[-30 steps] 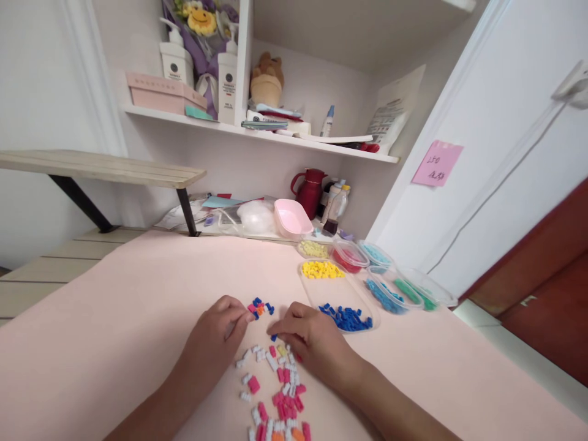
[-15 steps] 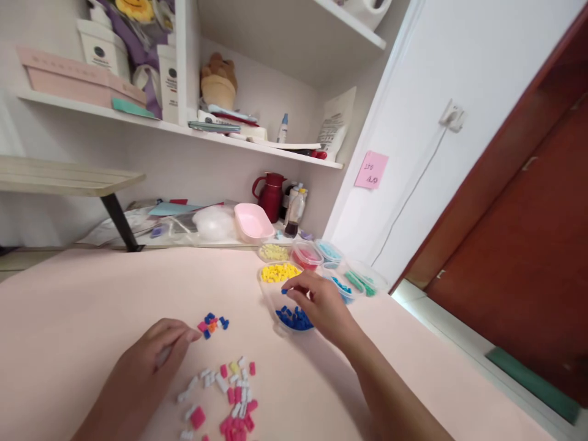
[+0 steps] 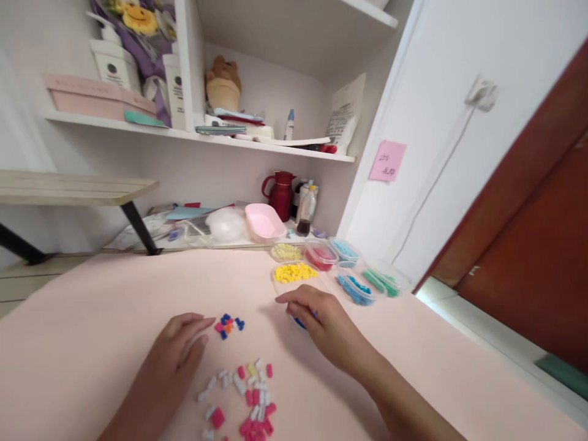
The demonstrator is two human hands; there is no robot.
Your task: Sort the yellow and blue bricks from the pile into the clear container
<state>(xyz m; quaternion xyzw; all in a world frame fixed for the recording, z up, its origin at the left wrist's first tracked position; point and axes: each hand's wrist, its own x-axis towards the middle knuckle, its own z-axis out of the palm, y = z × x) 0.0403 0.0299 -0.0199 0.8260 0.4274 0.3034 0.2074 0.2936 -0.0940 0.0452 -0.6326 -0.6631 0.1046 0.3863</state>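
My left hand (image 3: 177,352) rests on the table at the left, thumb and fingers apart. Its index fingertip lies beside a small cluster of blue, pink, orange and white building bricks (image 3: 228,327). My right hand (image 3: 316,318) is bent in a pinch above the near part of a clear divided tray. A small blue brick was in that pinch a moment ago; now the fingers hide it. Blue bricks (image 3: 301,323) in the tray show only in part beneath this hand, while yellow bricks (image 3: 294,272) fill its far section.
Loose pink and white bricks (image 3: 257,398) lie at the front. Clear tubs hold light yellow (image 3: 285,252), red (image 3: 321,254), light blue (image 3: 344,250), blue (image 3: 356,289) and green pieces (image 3: 381,282). Behind stand a pink basin (image 3: 265,222), a red jug (image 3: 281,195) and shelves.
My right hand has shifted toward me and left relative to the tray, covering most of the blue bricks. My left thumb and index finger have spread apart. The camera view has turned slightly left.
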